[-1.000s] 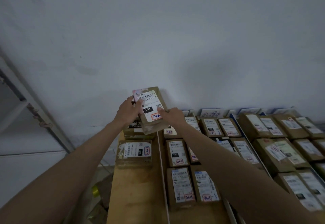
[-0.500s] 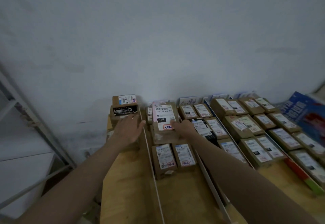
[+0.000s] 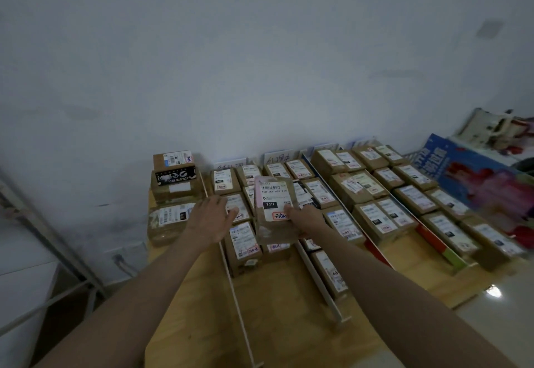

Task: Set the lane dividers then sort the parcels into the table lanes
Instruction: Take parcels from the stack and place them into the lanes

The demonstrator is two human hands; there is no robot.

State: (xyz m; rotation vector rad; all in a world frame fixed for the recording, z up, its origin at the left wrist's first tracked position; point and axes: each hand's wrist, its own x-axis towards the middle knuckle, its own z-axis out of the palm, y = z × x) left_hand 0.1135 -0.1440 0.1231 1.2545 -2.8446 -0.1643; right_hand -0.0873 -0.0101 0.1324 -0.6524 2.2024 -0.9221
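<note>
While the right hand [image 3: 306, 218] gripped the parcel [image 3: 276, 210], long axis running toward the wall, the left hand [image 3: 212, 220] hovered empty, fingers spread, just beside it.

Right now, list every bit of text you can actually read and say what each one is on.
"15H 159 A05 210": white label of the held parcel, gripped by the right hand.
"15H": black patch on that same label.
Red-bordered sticker low on that label: handwriting, not legible.
Black band on the stacked box: large white characters, unreadable.
Handwritten cards against the wall: too blurred.
Blue poster: characters blurred.
Labels on the other parcels: too small.
</note>
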